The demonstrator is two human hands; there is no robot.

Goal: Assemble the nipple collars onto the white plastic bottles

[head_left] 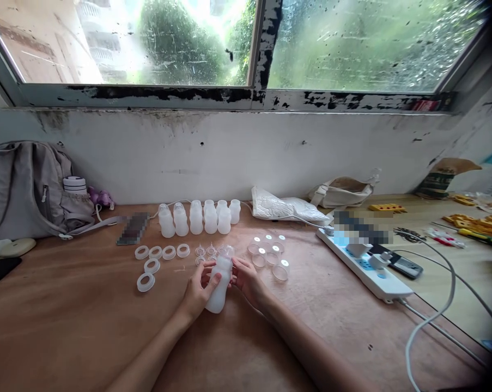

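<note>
L grip (pixel 199 289) wraps btl (pixel 218 295), R grip (pixel 248 282) prob. touching.

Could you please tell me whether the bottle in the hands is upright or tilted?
Tilted: the held bottle leans, its top right of its base.

The left hand (pixel 200 287) and right hand (pixel 246 277) hold a translucent bottle (pixel 217 291) above the desk (pixel 86 321), its clear top leaning to the right. The right hand's fingers touch the bottle's upper part. Beyond stand more white bottles (pixel 195 218) in a cluster. Six rings (pixel 145 289) lie to the left, small clear nipples (pixel 211 250) just behind the held bottle, and clear caps (pixel 279 273) to the right, near a white power strip (pixel 393 287). A grey backpack (pixel 33 188) leans against the wall (pixel 147 152).
</note>
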